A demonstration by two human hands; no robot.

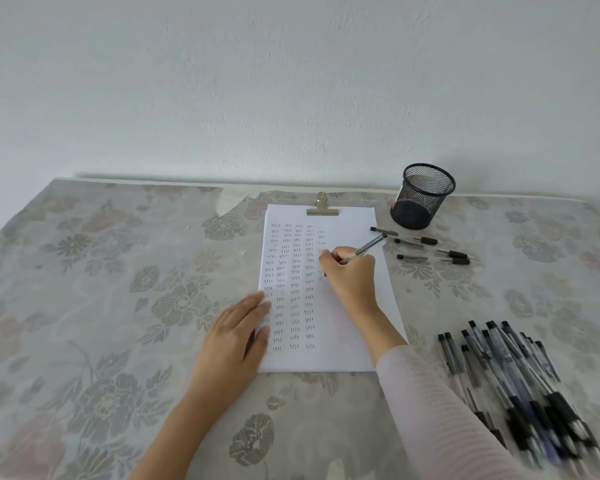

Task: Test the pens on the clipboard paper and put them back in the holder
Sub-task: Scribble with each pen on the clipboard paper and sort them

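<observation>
A white sheet (347, 327) clipped under a metal clip (323, 206) lies mid-table, covered with columns of small written marks. My right hand (350, 277) grips a clear black-capped pen (366, 248), its tip down on the paper's right column. My left hand (238, 332) rests flat on the sheet's left edge, fingers straight. A black mesh holder (421, 195) stands upright behind the paper's right corner. Three pens (426, 249) lie loose just in front of the holder. A heap of several black-grip pens (513, 386) lies at the near right.
A floral cloth (101, 289) covers the table, which ends against a plain white wall (291, 81). The cloth has a torn notch (231, 200) at the back edge left of the clip. My right sleeve (440, 420) crosses the near right.
</observation>
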